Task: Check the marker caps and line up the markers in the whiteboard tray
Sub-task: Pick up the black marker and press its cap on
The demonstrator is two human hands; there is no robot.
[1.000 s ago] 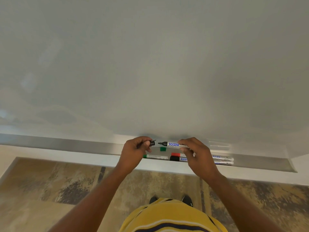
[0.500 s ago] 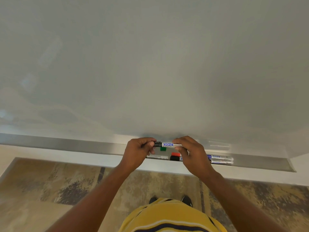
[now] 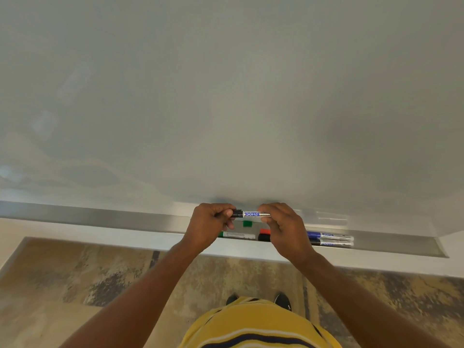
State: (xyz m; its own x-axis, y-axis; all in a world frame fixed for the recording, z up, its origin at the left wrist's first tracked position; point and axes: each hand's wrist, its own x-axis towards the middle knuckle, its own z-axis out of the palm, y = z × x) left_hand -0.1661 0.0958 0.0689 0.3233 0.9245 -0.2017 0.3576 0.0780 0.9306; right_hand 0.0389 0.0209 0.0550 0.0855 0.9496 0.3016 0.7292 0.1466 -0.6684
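I hold a black marker [image 3: 253,214] level above the metal whiteboard tray [image 3: 125,218]. My right hand [image 3: 283,227] grips its white barrel. My left hand [image 3: 209,226] pinches the black cap [image 3: 237,213], which sits on the marker's left end. In the tray below lie a green marker [image 3: 238,235] without its cap, a loose green cap [image 3: 247,224], a red cap end [image 3: 265,231] and a black cap end [image 3: 263,237] of two markers partly hidden by my right hand, and to the right a blue marker [image 3: 329,235] with another marker [image 3: 331,243] beside it.
The whiteboard [image 3: 226,96] fills the upper view, blank. The tray's right end [image 3: 439,249] stops near the board's corner. Below are a patterned floor [image 3: 75,285], my shoes and my yellow striped shirt [image 3: 256,327].
One second ago the cap was held apart from the bare black tip. My hands came together and the cap now sits on the marker's end.
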